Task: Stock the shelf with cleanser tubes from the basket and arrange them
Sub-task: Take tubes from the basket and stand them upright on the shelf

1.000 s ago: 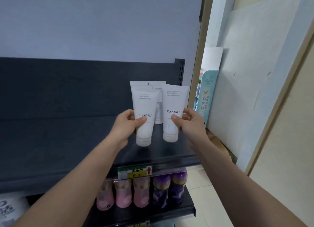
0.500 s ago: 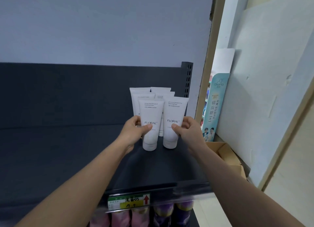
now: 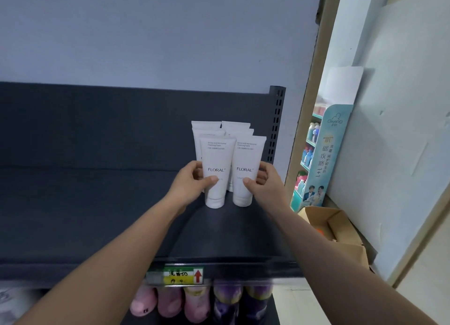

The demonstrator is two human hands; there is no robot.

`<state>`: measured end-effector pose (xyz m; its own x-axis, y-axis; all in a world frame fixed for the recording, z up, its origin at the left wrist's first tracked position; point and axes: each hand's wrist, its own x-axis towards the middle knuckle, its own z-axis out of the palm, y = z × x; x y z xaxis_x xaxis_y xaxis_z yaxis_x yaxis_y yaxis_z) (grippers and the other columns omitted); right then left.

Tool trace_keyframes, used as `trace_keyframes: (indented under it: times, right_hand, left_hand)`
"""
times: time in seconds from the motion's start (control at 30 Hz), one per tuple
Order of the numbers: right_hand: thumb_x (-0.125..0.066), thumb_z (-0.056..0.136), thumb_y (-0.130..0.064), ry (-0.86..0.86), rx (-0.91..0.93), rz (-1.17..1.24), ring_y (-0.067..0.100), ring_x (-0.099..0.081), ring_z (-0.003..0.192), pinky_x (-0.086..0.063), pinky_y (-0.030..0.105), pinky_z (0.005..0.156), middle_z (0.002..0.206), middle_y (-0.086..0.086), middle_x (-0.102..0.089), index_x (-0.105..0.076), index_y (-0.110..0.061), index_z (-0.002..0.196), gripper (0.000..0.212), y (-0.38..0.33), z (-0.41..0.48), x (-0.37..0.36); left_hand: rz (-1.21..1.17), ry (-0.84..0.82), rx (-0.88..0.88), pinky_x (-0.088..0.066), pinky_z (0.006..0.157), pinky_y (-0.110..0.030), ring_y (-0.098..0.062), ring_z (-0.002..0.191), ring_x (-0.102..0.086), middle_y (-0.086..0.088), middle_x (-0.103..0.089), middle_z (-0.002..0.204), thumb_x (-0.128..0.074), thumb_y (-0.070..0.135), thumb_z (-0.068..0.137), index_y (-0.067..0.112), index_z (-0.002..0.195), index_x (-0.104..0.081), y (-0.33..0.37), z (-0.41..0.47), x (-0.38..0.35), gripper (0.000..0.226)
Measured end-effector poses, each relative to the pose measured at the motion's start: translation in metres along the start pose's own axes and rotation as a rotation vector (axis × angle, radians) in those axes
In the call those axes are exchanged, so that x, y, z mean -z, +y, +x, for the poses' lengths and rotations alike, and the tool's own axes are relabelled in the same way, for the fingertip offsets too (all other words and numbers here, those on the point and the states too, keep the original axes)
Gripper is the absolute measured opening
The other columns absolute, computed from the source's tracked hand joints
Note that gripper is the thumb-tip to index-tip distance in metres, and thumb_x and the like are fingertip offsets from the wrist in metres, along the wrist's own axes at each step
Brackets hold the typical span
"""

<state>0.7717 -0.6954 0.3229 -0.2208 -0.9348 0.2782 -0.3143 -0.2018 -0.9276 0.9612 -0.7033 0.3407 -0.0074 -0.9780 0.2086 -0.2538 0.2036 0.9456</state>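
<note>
Left hand (image 3: 192,182), right hand (image 3: 264,182) each pinching 1 tube

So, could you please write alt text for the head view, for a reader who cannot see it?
Two bare hands, left hand and right hand, each grip a white FLORAL cleanser tube, left tube and right tube, standing cap-down on a dark shelf in front of more tubes.

Both bare forearms reach forward and up, converging toward centre. Left hand (image 3: 192,181): thumb across the front, fingers curled round the left side, grip closed on the left tube (image 3: 215,171). Right hand (image 3: 264,183): mirrored, thumb in front, fingers behind, grip closed on the right tube (image 3: 246,169). Wrists roughly level.
</note>
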Motion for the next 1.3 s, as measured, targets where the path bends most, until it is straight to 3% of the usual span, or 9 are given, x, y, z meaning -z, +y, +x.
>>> trace_keyframes:
  times: [0.1,0.2,0.27,0.33,0.43,0.57,0.87,1.3]
  right_hand:
    - [-0.070,0.085,-0.019,0.001,0.032,-0.134,0.018,-0.054,0.117,-0.045,0.034,0.100,0.130,0.003,-0.056,-0.038,-0.015,0.141,0.065,-0.002,-0.007,0.005]
    - [-0.071,0.084,-0.026,0.152,0.138,-0.329,0.022,-0.051,0.119,-0.041,0.035,0.096,0.129,0.006,-0.055,-0.042,-0.013,0.138,0.063,-0.008,-0.020,0.010]
    - [-0.070,0.083,-0.029,0.255,0.235,-0.450,0.025,-0.052,0.113,-0.040,0.036,0.094,0.122,0.006,-0.058,-0.048,-0.013,0.131,0.055,-0.016,-0.031,0.013]
    - [-0.067,0.085,-0.032,0.242,0.296,-0.541,0.024,-0.051,0.112,-0.040,0.037,0.093,0.119,0.003,-0.057,-0.050,-0.015,0.128,0.049,-0.026,-0.044,0.012]
    - [-0.065,0.086,-0.030,0.142,0.407,-0.574,0.025,-0.050,0.110,-0.039,0.038,0.091,0.116,0.004,-0.058,-0.052,-0.016,0.126,0.044,-0.038,-0.064,0.002]
    - [-0.061,0.088,-0.032,-0.068,0.548,-0.664,0.024,-0.049,0.113,-0.035,0.038,0.091,0.119,0.001,-0.059,-0.057,-0.021,0.121,0.035,-0.056,-0.095,-0.022]
    - [-0.059,0.089,-0.035,-0.424,0.820,-0.746,0.024,-0.048,0.120,-0.035,0.038,0.096,0.127,0.001,-0.056,-0.051,-0.022,0.129,0.042,-0.096,-0.170,-0.101]
    - [-0.057,0.090,-0.036,-0.733,1.039,-0.800,0.027,-0.046,0.119,-0.037,0.038,0.094,0.127,0.006,-0.053,-0.048,-0.018,0.129,0.043,-0.144,-0.273,-0.231]
  left_hand:
    - [0.136,0.034,-0.017,-0.051,0.075,-0.020,-0.013,0.089,-0.062,0.004,-0.062,0.093,-0.074,0.019,0.082,0.015,0.113,-0.059,-0.001,-0.010,0.008,0.034]
    - [0.384,0.099,-0.034,-0.049,0.090,-0.032,-0.016,0.102,-0.059,0.000,-0.063,0.109,-0.073,0.027,0.083,0.016,0.121,-0.058,0.001,-0.024,0.019,0.042]
    - [0.522,0.126,-0.059,-0.046,0.095,-0.032,-0.018,0.110,-0.057,-0.004,-0.061,0.120,-0.071,0.027,0.084,0.013,0.127,-0.056,0.006,-0.038,0.026,0.047]
    - [0.670,0.129,-0.073,-0.042,0.099,-0.031,-0.021,0.119,-0.053,-0.007,-0.057,0.129,-0.067,0.029,0.088,0.011,0.132,-0.053,0.012,-0.053,0.035,0.051]
    - [0.908,0.111,-0.048,-0.040,0.102,-0.034,-0.024,0.125,-0.048,-0.007,-0.050,0.136,-0.060,0.034,0.092,0.010,0.137,-0.048,0.018,-0.080,0.050,0.053]
    - [1.116,0.109,0.014,-0.044,0.098,-0.040,-0.027,0.118,-0.051,-0.009,-0.051,0.130,-0.058,0.037,0.093,0.005,0.129,-0.051,0.020,-0.123,0.076,0.048]
    - [1.374,0.241,0.206,-0.044,0.088,-0.039,-0.029,0.116,-0.051,-0.010,-0.052,0.123,-0.059,0.034,0.091,0.008,0.127,-0.049,0.020,-0.223,0.150,0.046]
    - [1.578,0.373,0.600,-0.046,0.076,-0.038,-0.028,0.110,-0.056,-0.008,-0.057,0.117,-0.053,0.024,0.091,0.010,0.117,-0.053,0.006,-0.360,0.276,0.029]
